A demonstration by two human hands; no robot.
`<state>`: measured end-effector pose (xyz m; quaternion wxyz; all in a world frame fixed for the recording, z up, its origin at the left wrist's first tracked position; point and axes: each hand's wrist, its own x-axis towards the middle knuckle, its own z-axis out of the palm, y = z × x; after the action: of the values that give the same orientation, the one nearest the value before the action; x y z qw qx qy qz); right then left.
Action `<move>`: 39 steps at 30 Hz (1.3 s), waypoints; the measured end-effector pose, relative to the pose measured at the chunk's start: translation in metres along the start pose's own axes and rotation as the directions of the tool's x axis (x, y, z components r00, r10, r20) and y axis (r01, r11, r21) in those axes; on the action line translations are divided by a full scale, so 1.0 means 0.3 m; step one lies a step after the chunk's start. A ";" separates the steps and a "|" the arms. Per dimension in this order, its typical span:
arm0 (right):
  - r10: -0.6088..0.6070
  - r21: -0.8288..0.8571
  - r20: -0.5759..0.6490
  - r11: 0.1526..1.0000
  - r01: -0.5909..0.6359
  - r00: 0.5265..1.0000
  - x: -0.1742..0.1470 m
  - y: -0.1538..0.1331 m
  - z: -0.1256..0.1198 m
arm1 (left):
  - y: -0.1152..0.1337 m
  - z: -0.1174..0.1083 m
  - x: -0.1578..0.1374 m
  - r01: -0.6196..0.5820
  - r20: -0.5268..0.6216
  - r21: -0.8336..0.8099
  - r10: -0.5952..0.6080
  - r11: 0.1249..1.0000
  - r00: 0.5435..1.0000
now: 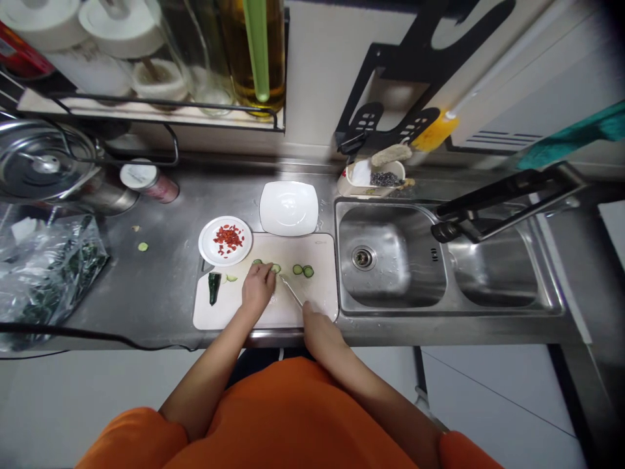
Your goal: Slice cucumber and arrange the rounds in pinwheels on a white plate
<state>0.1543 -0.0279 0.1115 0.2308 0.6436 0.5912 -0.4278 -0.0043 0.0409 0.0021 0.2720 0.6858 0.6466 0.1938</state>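
My right hand (322, 331) is wrapped round the handle of a knife (291, 290), whose blade points up and left across the white cutting board (312, 296). The knife tip is close to a cucumber slice (276, 268). My left hand (258, 286) lies on the board with its fingers bent together, the fingertips at that slice. Another bit of cucumber (256, 262) shows just behind the fingers. To the right are two round cucumber slices (303, 270), side by side. A dark green cucumber end piece (213, 288) and pale trimmings (230, 278) lie at the left.
A plate of red chopped pieces (204, 242) overlaps the board's top left corner. Behind the board stands a white square dish (289, 208). A double steel sink (390, 299) is to the right, with a black faucet (488, 208). A plastic bag of greens (63, 273) lies left.
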 end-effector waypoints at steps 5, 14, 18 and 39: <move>0.024 -0.003 0.033 1.000 -0.024 0.999 -0.020 0.025 0.008 | 0.022 -0.001 0.024 0.020 0.012 0.009 -0.020 1.000 1.000; 0.028 0.011 0.046 1.000 -0.029 0.999 -0.024 0.032 0.000 | 0.012 -0.049 0.034 -0.015 0.011 0.054 0.014 0.998 1.000; 0.026 0.018 0.043 0.999 -0.027 0.999 -0.022 0.037 0.003 | -0.037 -0.101 0.042 0.076 -0.061 0.097 -0.070 0.992 0.996; 0.035 -0.011 0.030 0.999 -0.035 0.999 -0.058 0.063 0.016 | 0.092 0.033 0.106 -0.276 0.283 -0.039 0.275 0.960 0.919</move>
<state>0.1724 -0.0451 0.1193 0.2505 0.6461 0.5784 -0.4304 0.0264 0.0709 0.0089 0.3320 0.7908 0.4978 0.1287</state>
